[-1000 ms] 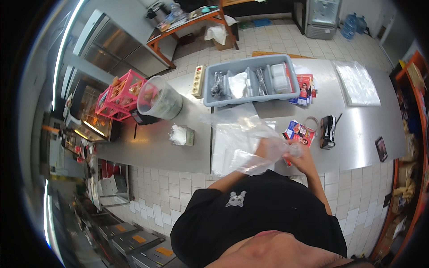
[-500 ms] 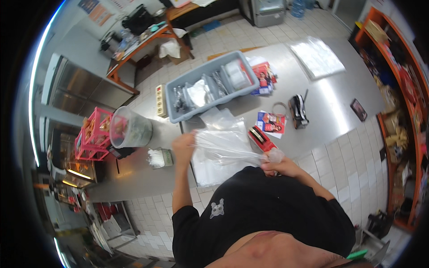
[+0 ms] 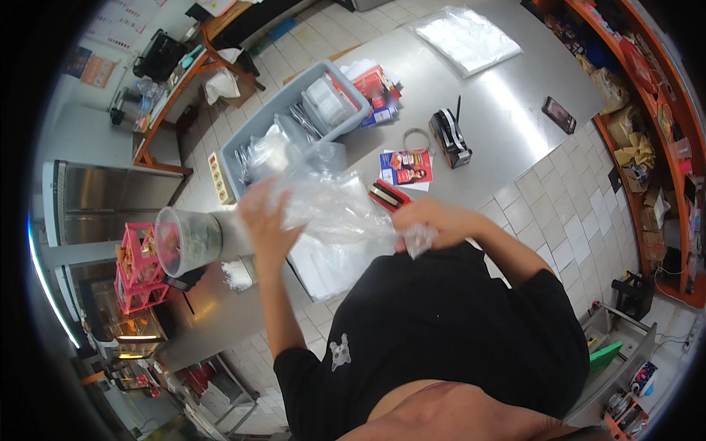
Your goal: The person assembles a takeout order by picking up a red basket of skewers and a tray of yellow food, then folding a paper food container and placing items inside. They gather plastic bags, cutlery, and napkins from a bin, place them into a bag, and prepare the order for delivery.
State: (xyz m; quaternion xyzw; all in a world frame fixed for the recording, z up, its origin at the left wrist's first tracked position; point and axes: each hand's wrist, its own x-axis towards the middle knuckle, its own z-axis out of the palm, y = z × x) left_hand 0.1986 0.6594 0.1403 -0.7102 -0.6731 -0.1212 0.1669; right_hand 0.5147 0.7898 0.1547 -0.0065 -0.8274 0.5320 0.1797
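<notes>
While two hands grip, one plastic bag (image 3: 334,213) stretches.

Looks like a small food shop or café back area, w/ a commercial kitchen feel. Long stainless steel counter (image 3: 515,110) over a tiled floor (image 3: 559,213), grey plastic tub (image 3: 257,136) full of bagged cutlery, stack of clear plastic bags (image 3: 467,37) laid out flat. Tape dispenser (image 3: 450,138) and a phone (image 3: 559,115) on the counter too. Orange shelves (image 3: 647,125) along the right, packed w/ packaged goods. Left side: steel fridge/cabinet (image 3: 110,202), pink crates (image 3: 140,268), a lit display case (image 3: 121,323) below.
</notes>
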